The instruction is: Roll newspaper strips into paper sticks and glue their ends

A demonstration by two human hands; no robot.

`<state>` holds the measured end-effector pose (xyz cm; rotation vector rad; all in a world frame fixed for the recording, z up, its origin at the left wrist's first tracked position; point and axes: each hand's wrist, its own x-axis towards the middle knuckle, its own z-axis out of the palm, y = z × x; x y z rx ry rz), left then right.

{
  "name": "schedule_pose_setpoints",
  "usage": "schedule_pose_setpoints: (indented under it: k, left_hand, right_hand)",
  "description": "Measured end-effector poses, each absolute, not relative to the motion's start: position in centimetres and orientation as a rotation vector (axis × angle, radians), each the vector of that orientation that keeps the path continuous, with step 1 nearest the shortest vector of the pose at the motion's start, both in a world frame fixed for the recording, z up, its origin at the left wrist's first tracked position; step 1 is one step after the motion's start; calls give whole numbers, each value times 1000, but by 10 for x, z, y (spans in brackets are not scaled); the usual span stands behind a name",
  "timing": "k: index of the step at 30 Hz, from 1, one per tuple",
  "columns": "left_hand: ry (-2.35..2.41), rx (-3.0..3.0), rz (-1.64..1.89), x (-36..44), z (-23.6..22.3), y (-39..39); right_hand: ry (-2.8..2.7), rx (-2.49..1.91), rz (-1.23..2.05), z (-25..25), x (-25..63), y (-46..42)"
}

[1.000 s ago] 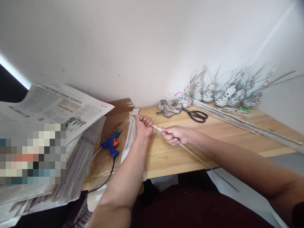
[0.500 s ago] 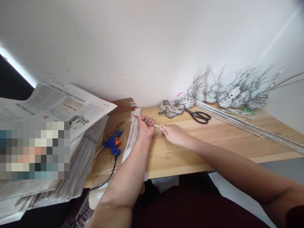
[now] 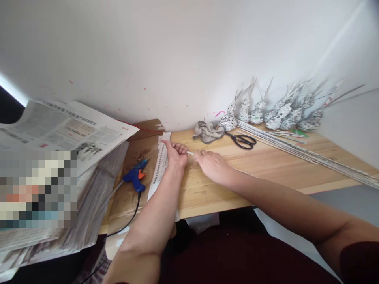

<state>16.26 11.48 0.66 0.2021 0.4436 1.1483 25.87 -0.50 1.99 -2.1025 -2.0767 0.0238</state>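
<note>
A thin white rolled paper tube [image 3: 191, 153] spans the short gap between my hands above the table. My left hand [image 3: 177, 155] is closed round its far end, palm up with the fingers curled and the thumb sticking out. My right hand [image 3: 212, 166], back upward, pinches the near end; its fingertips are partly hidden. Under and beside my left wrist lies a long newspaper strip [image 3: 156, 169], running toward the table's front edge. Any part of the tube beyond my right hand is hidden behind the hand and forearm.
Left stand a blue glue gun [image 3: 134, 177] on cardboard [image 3: 118, 211] and a tall newspaper stack [image 3: 97, 201]. Behind my right hand lie a grey rag [image 3: 209, 132], black scissors [image 3: 244, 141], long paper sticks [image 3: 296, 151] and several woven paper pieces [image 3: 256, 114] against the wall.
My right hand has turned over, from fingers showing to back upward, and stays close to my left. The thin rod trailing below it one second ago is out of sight. The view shifted slightly.
</note>
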Motion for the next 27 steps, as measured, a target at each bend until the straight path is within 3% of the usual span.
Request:
schedule_pose_setpoints:
  k: [3,8,10,12,16,19,21,27]
  left_hand:
    - [415,246,1116,161,7,113]
    - [364,330,1050,159,8,112]
    - [362,324,1059,159,7,112]
    - [365,282,1095,160,6,114]
    - [388,214,1150,161,5,116]
    - [391,228,1141,161,5,115]
    - [383,258,1118,160,6,114]
    - [328,310,1080,159,6,112]
  right_hand:
    - [-2054,-2062,214,18,261,-2]
    - [-1733,-1762,1230,24,282,9]
    - [-1651,-1690,1437,28,290,6]
    - [-1729,-1774,1244,31,296,-1]
    - [-2024,-1990,237,30,298,-21]
    - [-2071,-2101,67,26,298,-27]
    - [-2036,-2054,298,24,302,-26]
    - [-1508,-1769,1476,27,319,-18]
